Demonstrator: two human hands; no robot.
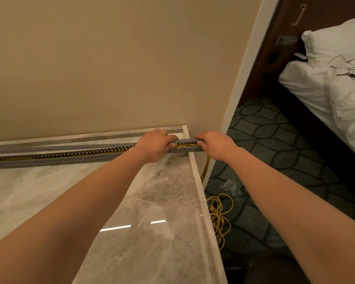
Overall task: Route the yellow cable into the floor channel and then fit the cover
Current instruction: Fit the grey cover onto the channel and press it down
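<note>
Pinching: left hand (158,145) and right hand (214,145) each grip the channel (70,155) at the floor's back right corner.
Cable (217,214): inside, spilling over the right edge.
Axis: left-right along the wall.
Risk: the dangling coil's weight pulling it out.

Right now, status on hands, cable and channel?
Both hands on the channel's right end: left hand, right hand. Yellow cable partly in grey channel; slack coiled on carpet. Cover not fitted. Nothing in the way.
</note>
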